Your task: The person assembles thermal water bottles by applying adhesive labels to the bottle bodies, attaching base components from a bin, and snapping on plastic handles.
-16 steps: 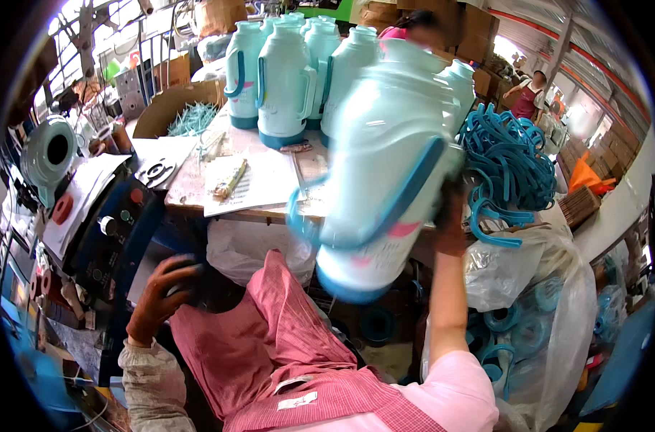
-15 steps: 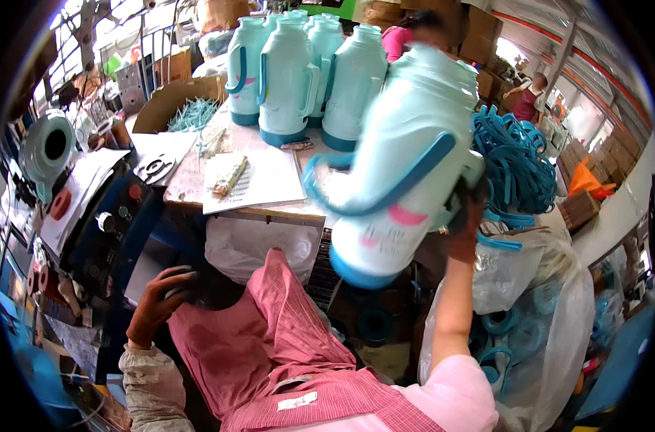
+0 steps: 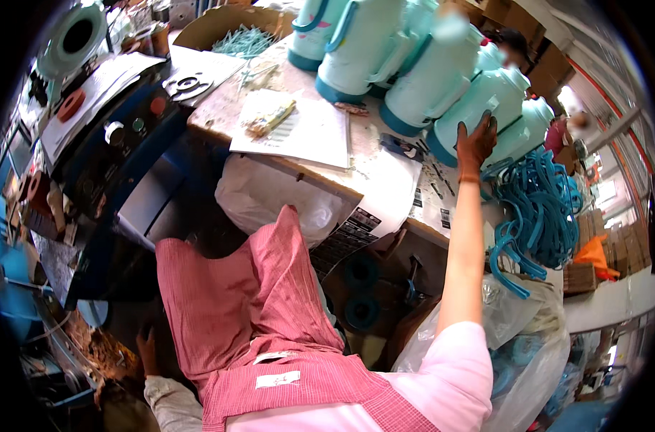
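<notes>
The right hand [image 3: 476,144] lies flat, fingers spread, against the side of a pale turquoise flask [image 3: 486,101] standing upright at the far right end of the table [image 3: 385,169], beside others of its kind. The left hand [image 3: 147,351] hangs low by the pink apron [image 3: 270,309], its grip too dark to judge.

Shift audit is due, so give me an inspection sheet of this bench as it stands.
Surface: worn wooden table, largely covered by paper sheets.
Job's things: pale blue flask standing at the right end of a row of flasks.
Clutter: heap of blue plastic handles; cardboard box of small parts.
Hands: right hand flat against the flask; left hand low by the floor, holding nothing visible.
Cables: nothing seen.
Surroundings: blue machine on the left, stacked cartons behind.
</notes>
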The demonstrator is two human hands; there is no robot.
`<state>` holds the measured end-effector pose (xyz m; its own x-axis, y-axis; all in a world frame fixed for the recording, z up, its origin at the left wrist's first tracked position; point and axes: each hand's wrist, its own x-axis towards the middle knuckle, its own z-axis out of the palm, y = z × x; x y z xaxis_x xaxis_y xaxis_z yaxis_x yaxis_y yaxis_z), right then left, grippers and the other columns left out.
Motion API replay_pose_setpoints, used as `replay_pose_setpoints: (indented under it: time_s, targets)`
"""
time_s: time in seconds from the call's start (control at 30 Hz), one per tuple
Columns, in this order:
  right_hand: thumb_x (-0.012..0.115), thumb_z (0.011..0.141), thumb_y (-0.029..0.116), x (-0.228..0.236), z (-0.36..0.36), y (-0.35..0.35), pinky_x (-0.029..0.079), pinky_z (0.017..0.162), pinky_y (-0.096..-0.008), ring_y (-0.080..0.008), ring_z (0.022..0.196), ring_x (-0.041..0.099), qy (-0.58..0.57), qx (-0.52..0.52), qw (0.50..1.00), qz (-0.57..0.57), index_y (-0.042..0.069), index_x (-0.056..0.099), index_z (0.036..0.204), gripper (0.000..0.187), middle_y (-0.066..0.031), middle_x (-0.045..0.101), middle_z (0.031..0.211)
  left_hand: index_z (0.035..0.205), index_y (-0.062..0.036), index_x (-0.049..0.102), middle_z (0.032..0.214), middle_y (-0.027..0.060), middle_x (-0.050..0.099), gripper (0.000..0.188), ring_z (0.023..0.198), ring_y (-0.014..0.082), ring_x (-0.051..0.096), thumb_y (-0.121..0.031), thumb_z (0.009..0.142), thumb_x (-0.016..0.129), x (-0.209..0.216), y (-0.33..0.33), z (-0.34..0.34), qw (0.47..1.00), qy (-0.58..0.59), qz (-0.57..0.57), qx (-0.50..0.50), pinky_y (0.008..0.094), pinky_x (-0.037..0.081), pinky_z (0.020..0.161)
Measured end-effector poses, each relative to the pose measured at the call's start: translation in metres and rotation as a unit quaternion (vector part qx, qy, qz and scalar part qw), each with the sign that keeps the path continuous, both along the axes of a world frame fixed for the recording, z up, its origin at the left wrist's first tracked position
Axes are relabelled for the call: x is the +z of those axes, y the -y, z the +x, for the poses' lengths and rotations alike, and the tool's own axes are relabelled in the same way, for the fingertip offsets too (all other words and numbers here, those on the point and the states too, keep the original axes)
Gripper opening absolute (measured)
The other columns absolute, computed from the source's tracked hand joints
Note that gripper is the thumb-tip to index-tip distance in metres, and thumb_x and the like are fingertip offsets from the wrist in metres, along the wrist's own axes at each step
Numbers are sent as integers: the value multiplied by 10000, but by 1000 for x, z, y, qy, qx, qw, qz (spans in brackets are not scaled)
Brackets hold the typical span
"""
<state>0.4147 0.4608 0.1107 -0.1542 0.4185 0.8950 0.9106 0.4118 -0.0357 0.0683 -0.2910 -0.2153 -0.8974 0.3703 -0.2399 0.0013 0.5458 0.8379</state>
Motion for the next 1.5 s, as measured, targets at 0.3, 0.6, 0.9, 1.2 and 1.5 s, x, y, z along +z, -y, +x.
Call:
replay_pose_setpoints:
  time_s: [0.3, 0.6, 0.9, 1.2, 1.5]
  targets:
    - [723, 698, 271, -180, 12, 177, 288, 995, -469, -330, 1183, 381, 157, 178, 962, -136, 124, 508, 1221, 585, -122, 469, 1220, 1164, -1, 523, 1171, 169, 548, 392, 1054, 274, 538, -185, 820, 565, -66, 231, 273, 907, -2, -199, 371, 380, 408, 921]
    - [592, 775, 21, -190, 58, 125, 387, 966, -387, -303, 1088, 510, 10, 322, 912, -252, -35, 526, 1125, 361, -183, 549, 1150, 1114, -206, 582, 1134, 118, 562, 429, 1041, 354, 539, -355, 728, 696, -41, 240, 344, 879, 9, -350, 325, 485, 422, 881]
    - [624, 693, 29, -205, 29, 109, 373, 949, -441, -336, 1097, 499, 144, 308, 932, -126, 104, 623, 944, 262, -127, 568, 1153, 789, -63, 655, 797, 113, 613, 337, 757, 296, 585, -257, 543, 780, 17, 222, 288, 922, 34, -358, 142, 450, 433, 777]
    - [719, 668, 177, -182, 16, 130, 341, 963, -443, -278, 1123, 482, 143, 250, 945, -154, 161, 586, 1113, 466, -68, 572, 1145, 680, -100, 540, 699, 47, 495, 131, 773, 248, 529, -155, 598, 626, 307, -55, 121, 785, -547, -157, -245, 582, 294, 963]
    - [744, 615, 98, -175, 12, 139, 394, 881, -411, -255, 1026, 502, 63, 287, 941, -166, 164, 625, 981, 390, -32, 561, 1074, 965, -63, 625, 938, 77, 604, 307, 939, 229, 555, -83, 660, 653, 302, -229, 185, 333, -266, -138, -894, 498, 332, 997]
